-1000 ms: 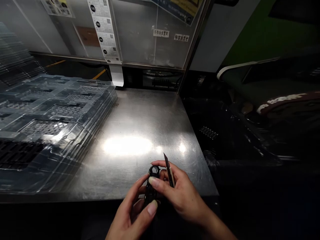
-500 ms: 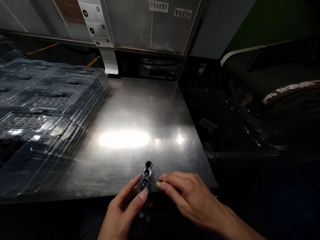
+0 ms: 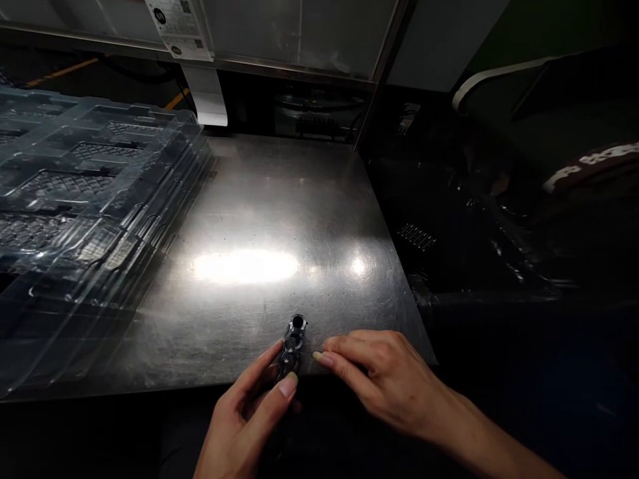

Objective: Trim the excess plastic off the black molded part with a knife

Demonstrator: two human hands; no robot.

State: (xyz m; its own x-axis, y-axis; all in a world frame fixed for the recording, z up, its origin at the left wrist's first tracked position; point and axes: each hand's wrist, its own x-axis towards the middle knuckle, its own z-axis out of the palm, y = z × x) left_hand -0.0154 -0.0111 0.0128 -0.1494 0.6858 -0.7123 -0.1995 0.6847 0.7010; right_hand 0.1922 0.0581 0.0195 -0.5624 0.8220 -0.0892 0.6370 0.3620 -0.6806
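A small dark, glossy part with round openings in a row (image 3: 295, 326) stands out from the fingers of my left hand (image 3: 249, 406). Thumb and fingers of that hand press on its two sides, and its lower end is hidden in the grip and in shadow. To the right of the part, a short gap away, is my right hand (image 3: 387, 379), with thumb and index finger pinched together. Whatever is in that pinch, if anything, is too small to make out. Both hands are at the front edge of the metal table (image 3: 279, 213).
Stacked clear plastic trays (image 3: 114, 199) cover the table's left side. Behind the table rises a grey panel (image 3: 259, 33) with a printed label sheet (image 3: 180, 26). Beyond the right edge lies a dark, shiny plastic-like sheet (image 3: 464, 246); a person's sleeve (image 3: 594, 166) shows further right.
The view has tilted down slightly, so the panel and trays appear higher. My right hand's pinch has shifted a little up and right, while my left hand keeps its hold on the dark part.
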